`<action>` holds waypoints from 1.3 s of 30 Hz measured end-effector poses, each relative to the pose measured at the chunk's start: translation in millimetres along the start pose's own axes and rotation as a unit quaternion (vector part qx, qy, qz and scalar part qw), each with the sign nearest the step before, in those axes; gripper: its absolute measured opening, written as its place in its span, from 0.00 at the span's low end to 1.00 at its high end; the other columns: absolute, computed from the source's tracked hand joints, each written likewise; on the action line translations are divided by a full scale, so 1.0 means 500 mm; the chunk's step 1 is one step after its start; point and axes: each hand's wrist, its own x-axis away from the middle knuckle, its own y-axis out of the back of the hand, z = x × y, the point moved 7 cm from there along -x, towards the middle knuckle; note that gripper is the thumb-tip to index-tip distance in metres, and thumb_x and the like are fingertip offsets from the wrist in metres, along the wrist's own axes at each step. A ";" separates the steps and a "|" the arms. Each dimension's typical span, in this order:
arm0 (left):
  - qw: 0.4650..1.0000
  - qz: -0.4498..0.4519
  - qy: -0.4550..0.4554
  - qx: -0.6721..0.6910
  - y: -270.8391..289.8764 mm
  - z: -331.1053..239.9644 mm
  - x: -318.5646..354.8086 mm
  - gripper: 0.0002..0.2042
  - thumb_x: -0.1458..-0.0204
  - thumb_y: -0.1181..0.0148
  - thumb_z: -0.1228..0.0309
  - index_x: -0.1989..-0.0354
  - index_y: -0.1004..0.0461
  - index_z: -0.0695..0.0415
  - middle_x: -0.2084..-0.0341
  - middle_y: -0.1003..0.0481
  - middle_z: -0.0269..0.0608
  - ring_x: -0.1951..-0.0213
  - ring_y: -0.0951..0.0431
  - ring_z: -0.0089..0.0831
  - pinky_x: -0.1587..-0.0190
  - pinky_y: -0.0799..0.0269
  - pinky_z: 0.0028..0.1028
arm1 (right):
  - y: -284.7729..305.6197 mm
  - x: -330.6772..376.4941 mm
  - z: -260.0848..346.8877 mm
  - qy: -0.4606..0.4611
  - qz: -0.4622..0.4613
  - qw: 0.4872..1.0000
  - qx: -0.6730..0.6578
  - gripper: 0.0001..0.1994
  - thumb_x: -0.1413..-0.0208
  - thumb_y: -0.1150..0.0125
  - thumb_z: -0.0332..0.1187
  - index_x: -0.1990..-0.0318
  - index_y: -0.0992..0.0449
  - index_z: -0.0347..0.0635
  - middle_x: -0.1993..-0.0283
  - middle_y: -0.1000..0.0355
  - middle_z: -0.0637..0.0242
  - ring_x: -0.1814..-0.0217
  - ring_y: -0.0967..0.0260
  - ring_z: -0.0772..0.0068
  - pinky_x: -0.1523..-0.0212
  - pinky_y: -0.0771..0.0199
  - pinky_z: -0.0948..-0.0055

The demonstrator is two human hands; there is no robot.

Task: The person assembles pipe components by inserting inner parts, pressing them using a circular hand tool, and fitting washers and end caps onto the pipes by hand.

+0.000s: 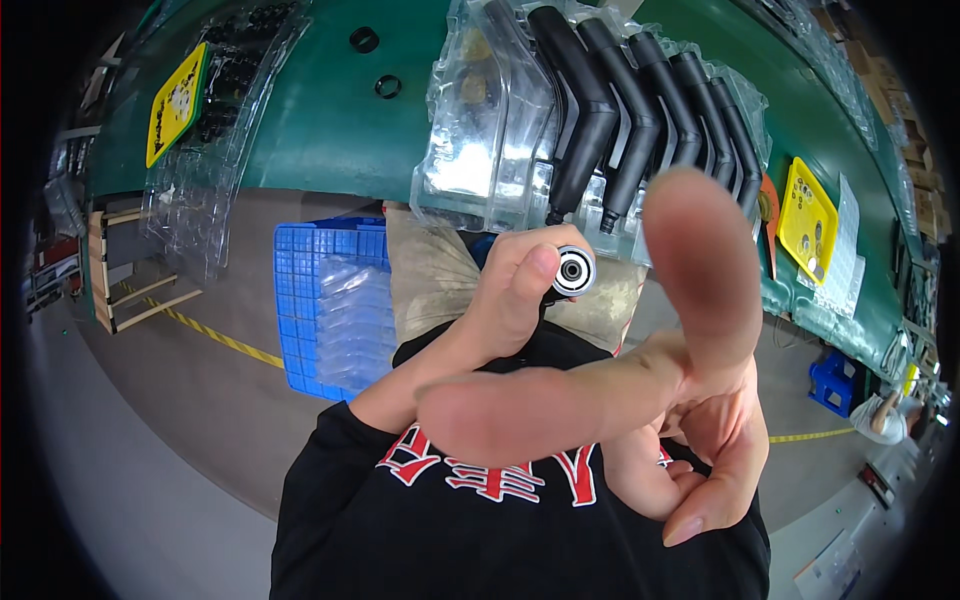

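Observation:
My left hand is closed around a tubular part whose round end points up, showing a white ring and a dark centre. The rest of that part is mostly hidden by my fingers. My right hand is raised very close to the camera. Two of its fingers stretch out wide apart and blurred, the others curl loosely, and I see nothing held in it. Beyond both hands, several bent black tubes lie side by side in a clear plastic tray at the edge of the green table.
Two black rings lie on the green table. Yellow trays of small parts stand at left and right, the right one beside an orange-handled tool. A blue crate holding clear trays is at my left.

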 end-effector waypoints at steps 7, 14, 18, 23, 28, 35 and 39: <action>0.998 0.000 -0.060 0.025 0.013 0.015 0.007 0.28 0.39 0.59 0.46 0.71 0.25 0.62 0.77 0.27 0.35 0.73 0.35 0.26 0.67 0.40 0.25 | 0.101 0.050 0.004 -0.030 0.005 0.999 -0.021 0.15 0.58 0.36 0.24 0.59 0.18 0.33 0.59 0.25 0.60 0.67 0.32 0.70 0.65 0.34 0.81; 0.998 -0.014 -0.060 0.005 0.005 -0.019 0.019 0.29 0.37 0.61 0.48 0.66 0.22 0.64 0.73 0.23 0.39 0.71 0.29 0.30 0.63 0.35 0.28 | 0.091 0.106 -0.065 -0.142 0.132 0.973 0.128 0.17 0.59 0.33 0.27 0.58 0.18 0.33 0.59 0.25 0.59 0.62 0.32 0.68 0.62 0.33 0.73; 0.998 0.018 -0.066 -0.005 0.004 -0.022 0.018 0.28 0.37 0.61 0.50 0.63 0.21 0.65 0.68 0.20 0.42 0.66 0.25 0.32 0.58 0.32 0.29 | 0.095 0.110 -0.067 -0.146 0.121 0.976 0.107 0.17 0.58 0.31 0.29 0.58 0.18 0.32 0.60 0.25 0.59 0.63 0.31 0.68 0.62 0.33 0.75; 0.997 0.000 -0.067 0.045 0.006 -0.022 0.018 0.27 0.37 0.61 0.52 0.63 0.21 0.64 0.66 0.20 0.43 0.64 0.24 0.32 0.55 0.32 0.29 | 0.088 0.108 -0.071 -0.158 0.112 0.976 0.105 0.16 0.57 0.31 0.30 0.59 0.18 0.32 0.60 0.24 0.59 0.63 0.31 0.68 0.61 0.32 0.75; 0.994 -0.008 -0.035 0.106 0.006 -0.008 0.021 0.27 0.37 0.60 0.52 0.63 0.21 0.64 0.65 0.20 0.44 0.63 0.24 0.32 0.55 0.32 0.31 | 0.079 0.109 -0.076 -0.165 0.113 0.974 0.105 0.16 0.56 0.32 0.30 0.58 0.18 0.32 0.59 0.24 0.59 0.63 0.32 0.68 0.61 0.33 0.76; 0.997 0.000 -0.055 0.052 0.010 -0.015 0.021 0.25 0.38 0.57 0.53 0.62 0.21 0.64 0.66 0.20 0.44 0.64 0.25 0.31 0.56 0.31 0.30 | 0.080 0.110 -0.071 -0.175 0.115 0.971 0.115 0.16 0.54 0.33 0.29 0.56 0.19 0.32 0.59 0.24 0.59 0.62 0.32 0.68 0.61 0.33 0.76; 0.997 0.007 -0.061 0.054 0.007 -0.019 0.018 0.24 0.39 0.55 0.54 0.61 0.21 0.64 0.66 0.20 0.43 0.65 0.25 0.30 0.58 0.31 0.28 | 0.082 0.112 -0.075 -0.198 0.116 0.969 0.095 0.16 0.53 0.34 0.28 0.55 0.19 0.32 0.59 0.24 0.59 0.62 0.32 0.69 0.61 0.33 0.76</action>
